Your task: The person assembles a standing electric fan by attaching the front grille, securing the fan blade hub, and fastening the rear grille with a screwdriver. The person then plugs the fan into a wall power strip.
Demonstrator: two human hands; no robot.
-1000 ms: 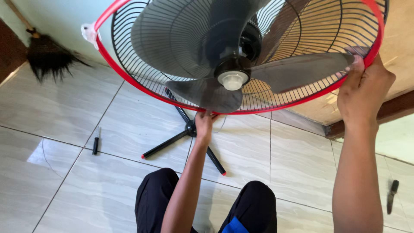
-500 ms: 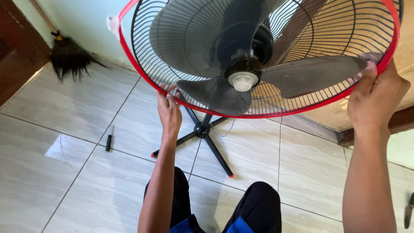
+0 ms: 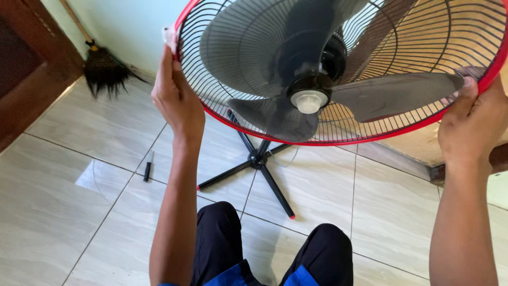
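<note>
Pale floor tiles (image 3: 69, 222) lie below. Left hand (image 3: 177, 100) and right hand (image 3: 473, 124) each have fingers gripping the fan guard's red rim (image 3: 370, 139).

Pale glossy floor tiles (image 3: 63, 212), light green wall (image 3: 132, 26), dark wooden door (image 3: 26, 69) left.

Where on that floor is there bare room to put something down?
Bare tiles lie between the broom and the small dark tool, and right of the fan's cross base toward the wall. It is crowded by the knees, base and both hands, left hand, right hand.
</note>
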